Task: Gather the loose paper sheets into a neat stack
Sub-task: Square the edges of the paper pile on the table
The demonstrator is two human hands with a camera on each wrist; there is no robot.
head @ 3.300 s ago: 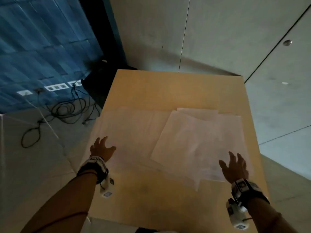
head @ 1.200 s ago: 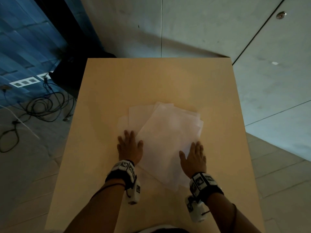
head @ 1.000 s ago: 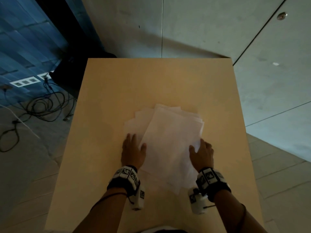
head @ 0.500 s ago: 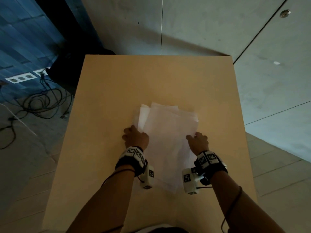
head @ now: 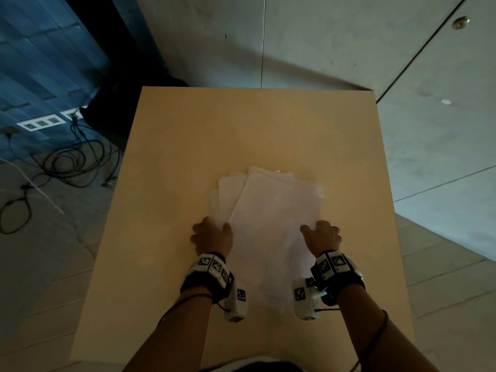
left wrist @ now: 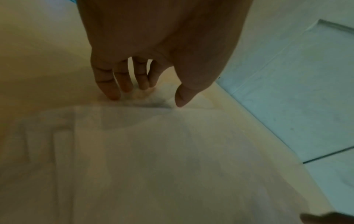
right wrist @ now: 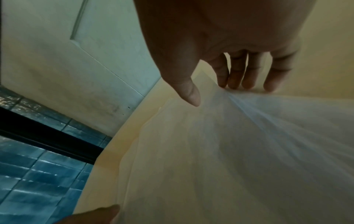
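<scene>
Both hands have closed in: left hand (head: 212, 236) and right hand (head: 322, 236), fingers curled, pinch the fanned white paper sheets (head: 271, 210) mid-way across the tan wooden table (head: 188, 143); squaring remains.

Light wood surface (head: 188, 146), square-ish, set on grey tiled floor (head: 429, 76). Off its far left corner a dark bulky item (head: 112, 114), can't tell what. Black cables (head: 69, 162) coiled on floor beyond left edge, w/ white socket strip (head: 40, 124) near them. Blue tiled wall (head: 40, 63) further left. Small round metal floor fitting (head: 460, 22) past far right corner
</scene>
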